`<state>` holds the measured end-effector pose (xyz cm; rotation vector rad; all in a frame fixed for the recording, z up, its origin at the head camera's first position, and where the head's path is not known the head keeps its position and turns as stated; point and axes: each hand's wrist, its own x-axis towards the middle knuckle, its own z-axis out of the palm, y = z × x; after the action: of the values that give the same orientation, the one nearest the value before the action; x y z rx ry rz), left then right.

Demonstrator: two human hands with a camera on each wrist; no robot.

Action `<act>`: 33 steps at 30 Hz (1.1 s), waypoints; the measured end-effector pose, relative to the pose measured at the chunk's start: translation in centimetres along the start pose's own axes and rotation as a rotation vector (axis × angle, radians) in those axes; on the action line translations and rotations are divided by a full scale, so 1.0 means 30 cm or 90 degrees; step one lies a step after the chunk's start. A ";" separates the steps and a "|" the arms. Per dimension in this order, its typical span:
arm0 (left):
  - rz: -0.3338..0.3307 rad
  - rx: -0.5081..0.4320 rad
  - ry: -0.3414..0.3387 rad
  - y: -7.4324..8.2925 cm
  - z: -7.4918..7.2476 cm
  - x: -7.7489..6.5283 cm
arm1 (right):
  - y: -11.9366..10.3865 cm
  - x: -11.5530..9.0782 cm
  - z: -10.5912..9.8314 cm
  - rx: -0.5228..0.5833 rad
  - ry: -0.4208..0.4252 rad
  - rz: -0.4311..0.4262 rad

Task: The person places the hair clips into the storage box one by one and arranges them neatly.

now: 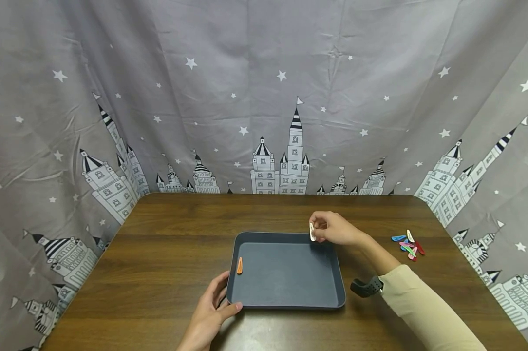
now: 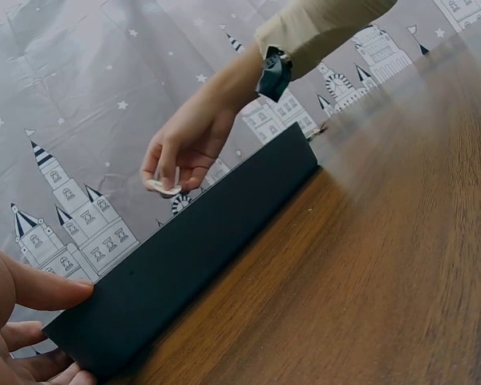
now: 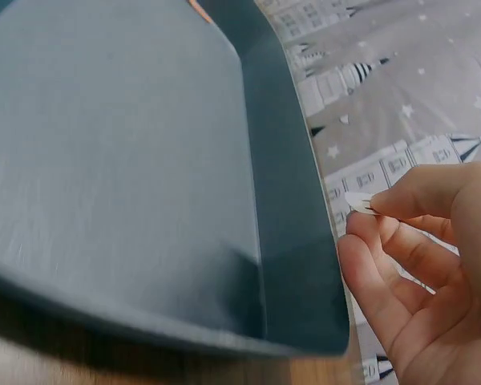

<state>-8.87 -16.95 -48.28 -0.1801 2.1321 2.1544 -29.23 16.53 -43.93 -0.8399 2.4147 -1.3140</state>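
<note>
A dark grey rectangular baking tray (image 1: 286,270) lies on the wooden table. My left hand (image 1: 211,307) grips its near left corner, thumb on the rim and fingers along the outer side, as the left wrist view also shows. Over the tray's far right corner, my right hand (image 1: 331,228) pinches a white snap hair clip (image 1: 312,232) between thumb and fingertips. In the right wrist view that white clip (image 3: 359,202) shows only its tip past the thumb. An orange hair clip (image 1: 239,265) rests inside the tray near its left wall.
To the right of the tray, several hair clips (image 1: 407,247) in blue, white, red, pink and green lie in a loose pile on the table (image 1: 167,253). A grey curtain (image 1: 264,73) with castles and stars hangs behind the table's far edge. The right wrist wears a black band (image 1: 366,286).
</note>
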 end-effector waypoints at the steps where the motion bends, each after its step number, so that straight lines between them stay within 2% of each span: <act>1: 0.000 -0.001 0.001 -0.001 0.000 0.000 | -0.002 0.008 0.007 0.003 -0.002 -0.005; 6: -0.005 -0.002 0.004 -0.004 0.001 0.000 | -0.025 0.047 0.045 -0.002 -0.014 -0.028; 15: -0.008 0.002 0.011 0.002 0.002 -0.002 | -0.101 0.113 0.122 -0.004 -0.063 -0.033; 26: -0.020 0.003 0.019 0.003 0.005 0.003 | -0.130 0.194 0.224 -0.024 -0.131 -0.066; 33: -0.002 0.000 0.006 -0.002 0.006 -0.001 | -0.155 0.224 0.263 -0.077 -0.156 -0.104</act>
<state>-8.85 -16.77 -48.32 -0.1944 2.1363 2.1563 -29.08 5.17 -44.16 -1.1792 2.2883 -1.0539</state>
